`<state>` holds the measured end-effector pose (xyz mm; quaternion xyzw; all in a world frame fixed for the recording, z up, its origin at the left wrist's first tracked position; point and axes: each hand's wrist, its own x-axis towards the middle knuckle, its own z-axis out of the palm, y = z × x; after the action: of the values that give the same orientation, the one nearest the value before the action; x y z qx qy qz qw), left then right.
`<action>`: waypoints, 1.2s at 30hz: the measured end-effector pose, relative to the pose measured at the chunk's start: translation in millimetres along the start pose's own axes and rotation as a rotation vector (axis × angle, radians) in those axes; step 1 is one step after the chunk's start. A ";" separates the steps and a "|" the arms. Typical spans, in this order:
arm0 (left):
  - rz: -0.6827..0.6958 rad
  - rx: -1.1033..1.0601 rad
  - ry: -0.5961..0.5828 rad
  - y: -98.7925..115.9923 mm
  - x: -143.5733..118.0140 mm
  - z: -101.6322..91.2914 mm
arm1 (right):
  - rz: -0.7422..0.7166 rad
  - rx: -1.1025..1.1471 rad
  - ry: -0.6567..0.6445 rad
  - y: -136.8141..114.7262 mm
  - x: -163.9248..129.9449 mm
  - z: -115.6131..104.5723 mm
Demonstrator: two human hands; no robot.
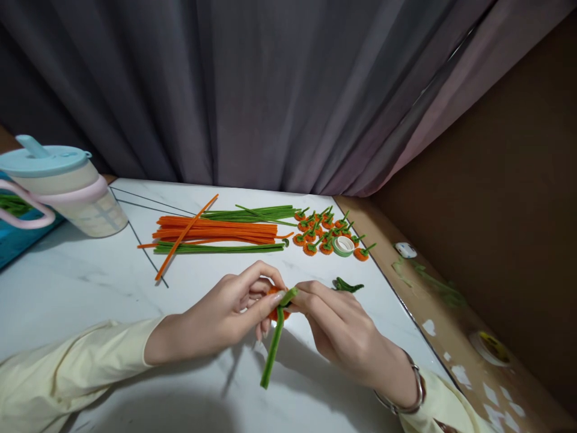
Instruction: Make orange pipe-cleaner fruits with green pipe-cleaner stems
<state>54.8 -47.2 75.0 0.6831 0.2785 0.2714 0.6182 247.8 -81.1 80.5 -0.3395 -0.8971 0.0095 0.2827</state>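
- We see our left hand [225,316] pinching a small orange fuzzy coil [273,312] above the white marble desk [67,282].
- Our right hand [347,334] grips the long green pipe-cleaner stem [273,349] against that coil.
- Orange and green pipe cleaners [216,231] lie behind, beside finished orange coils [327,231].

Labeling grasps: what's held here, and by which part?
Both hands pinch one small piece: left hand on the orange coil, right hand on the upper end of the green pipe cleaner, whose long tail hangs free.
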 end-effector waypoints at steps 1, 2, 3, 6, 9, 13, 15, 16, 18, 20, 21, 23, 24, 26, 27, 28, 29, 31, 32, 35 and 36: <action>0.005 0.013 0.005 0.1 -0.3 0.1 | 0.007 0.010 0.022 -0.6 0.0 0.9; 0.011 0.020 0.009 0.1 -0.4 0.2 | 0.010 0.016 0.046 -1.1 -0.2 1.7; 0.016 0.025 0.014 0.0 -0.6 0.2 | 0.010 0.019 0.070 -1.7 -0.4 2.6; 0.019 0.034 0.026 -0.6 -1.1 0.3 | 0.021 0.018 0.115 -3.9 -1.3 4.3; 0.022 0.044 0.023 -2.3 -1.9 0.5 | 0.036 0.024 0.131 -6.1 -2.1 5.5; 0.026 0.057 0.034 -4.1 -2.6 1.6 | 0.040 0.011 0.156 -6.1 -2.3 7.9; 0.026 0.055 0.039 -3.0 -2.1 1.6 | 0.036 0.013 0.160 -3.8 -2.0 7.4; 0.018 0.038 0.032 -1.8 -1.4 1.0 | 0.028 0.019 0.147 -2.1 -1.7 6.2; -0.024 -0.029 0.002 1.1 1.3 -2.1 | -0.003 0.030 0.100 2.4 -0.7 2.0; -0.109 -0.126 -0.048 3.4 5.8 -7.7 | -0.049 0.029 0.056 7.8 0.6 -2.8; -0.167 -0.165 -0.086 3.7 8.5 -11.0 | -0.071 0.029 0.041 10.8 1.2 -4.4; -0.236 -0.260 -0.178 1.9 13.9 -17.5 | -0.107 0.056 0.016 17.1 2.2 -4.8; -0.263 -0.288 -0.232 -0.2 16.1 -20.2 | -0.120 0.084 0.000 20.5 2.5 -3.2; -0.273 -0.331 -0.305 -6.3 19.1 -23.5 | -0.135 0.149 -0.023 27.4 2.9 2.4; -0.276 -0.347 -0.310 -9.8 19.8 -24.1 | -0.131 0.180 -0.030 30.7 3.0 5.9; -0.276 -0.358 -0.294 -13.6 19.9 -24.3 | -0.113 0.213 -0.038 33.6 3.0 9.2; -0.280 -0.359 -0.262 -17.3 19.5 -23.9 | -0.082 0.244 -0.044 36.1 2.7 12.0; -0.283 -0.338 -0.180 -25.2 17.9 -22.1 | 0.015 0.298 -0.036 38.6 1.2 15.4; -0.281 -0.319 -0.136 -29.3 16.8 -20.8 | 0.073 0.312 -0.016 38.6 -0.2 16.2; -0.275 -0.268 -0.024 -42.7 13.5 -15.6 | 0.233 0.338 0.029 33.7 -7.6 17.9; -0.274 -0.265 -0.002 -47.1 12.5 -13.5 | 0.286 0.358 0.013 31.0 -10.9 19.5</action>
<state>51.7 -25.1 29.7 0.5514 0.3303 0.2184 0.7343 263.1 -60.5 52.1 -0.4076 -0.8220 0.2063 0.3401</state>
